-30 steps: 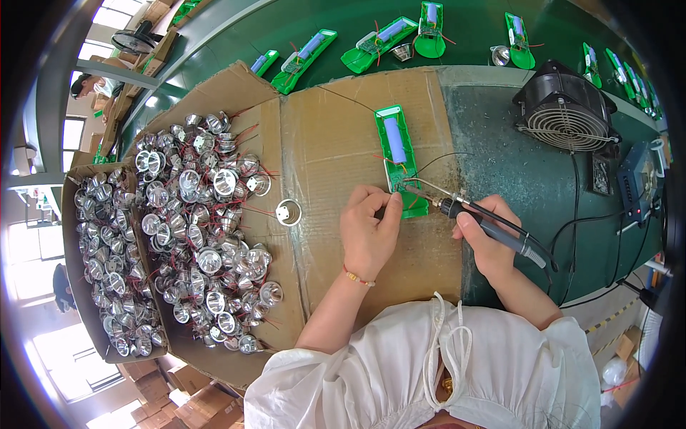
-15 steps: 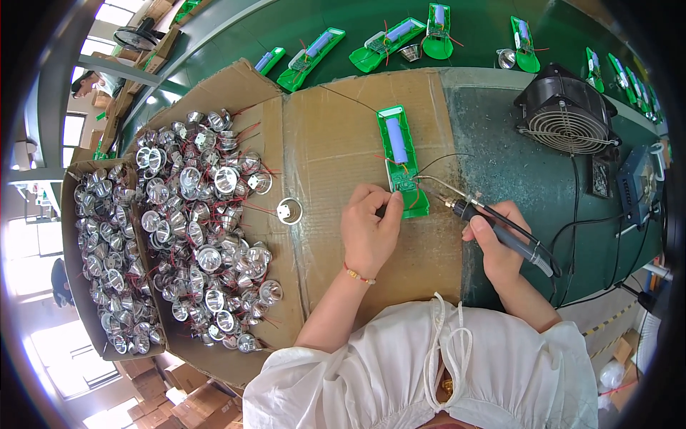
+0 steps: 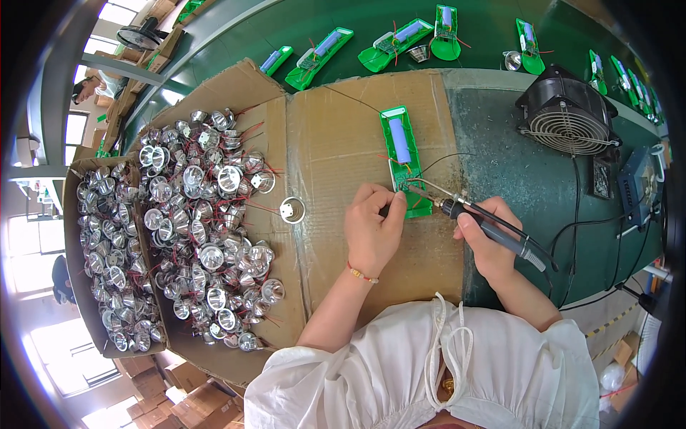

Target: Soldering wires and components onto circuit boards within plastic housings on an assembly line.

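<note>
In front of me on the cardboard lies a green plastic lamp housing [image 3: 421, 212] with a purple cylindrical battery [image 3: 399, 140], a small green circuit board [image 3: 407, 185] and thin wires. My left hand [image 3: 373, 223] is closed at the board's left edge, thumb and forefinger together; whatever they pinch is hidden. My right hand [image 3: 489, 239] grips a soldering iron [image 3: 500, 237] with a thin metal feed tube alongside. The tips of iron and tube reach over the board, close to my left fingertips. Left of my left hand sits a silver reflector cup [image 3: 291, 210] with red wires.
Cardboard trays [image 3: 118, 352] on the left hold many silver reflectors. A black fan [image 3: 564, 111] stands at the back right, beside a blue box-shaped unit [image 3: 636, 182] with cables. Several more green housings [image 3: 319, 58] lie on the green surface beyond.
My right hand has brought the soldering iron left, so its tip is now over the circuit board. My left hand keeps its place by the board. The far housings appear shifted slightly right.
</note>
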`<control>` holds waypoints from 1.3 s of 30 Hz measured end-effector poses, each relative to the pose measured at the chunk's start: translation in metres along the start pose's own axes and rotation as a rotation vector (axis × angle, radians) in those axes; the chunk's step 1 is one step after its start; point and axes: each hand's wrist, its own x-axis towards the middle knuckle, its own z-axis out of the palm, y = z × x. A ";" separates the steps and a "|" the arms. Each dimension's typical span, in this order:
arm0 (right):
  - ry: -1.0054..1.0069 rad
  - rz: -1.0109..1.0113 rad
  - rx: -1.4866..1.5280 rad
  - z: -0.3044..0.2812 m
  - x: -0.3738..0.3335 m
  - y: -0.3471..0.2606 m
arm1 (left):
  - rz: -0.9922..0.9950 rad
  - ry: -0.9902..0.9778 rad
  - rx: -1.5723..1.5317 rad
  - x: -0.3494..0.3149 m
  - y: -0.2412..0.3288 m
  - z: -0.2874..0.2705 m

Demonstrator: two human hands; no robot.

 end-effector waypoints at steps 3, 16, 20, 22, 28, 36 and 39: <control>0.024 -0.023 0.051 0.005 0.000 0.000 | 0.018 0.003 0.021 0.000 -0.002 0.000; 0.060 -0.070 0.026 -0.005 -0.009 -0.003 | 0.006 0.002 0.000 0.001 -0.002 0.000; 0.049 -0.053 0.030 -0.003 -0.007 -0.003 | 0.015 0.006 0.003 0.001 -0.005 0.000; 0.046 -0.044 0.031 -0.002 -0.007 -0.002 | 0.020 0.013 0.006 0.001 -0.004 0.001; 0.059 -0.054 0.081 -0.006 -0.009 -0.001 | 0.072 0.039 0.054 -0.001 -0.001 0.001; 0.043 -0.057 0.072 -0.007 -0.010 -0.003 | 0.076 0.030 0.080 -0.002 -0.002 -0.002; 0.065 -0.052 0.074 -0.010 -0.009 -0.001 | 0.041 0.157 -0.121 -0.004 0.003 -0.006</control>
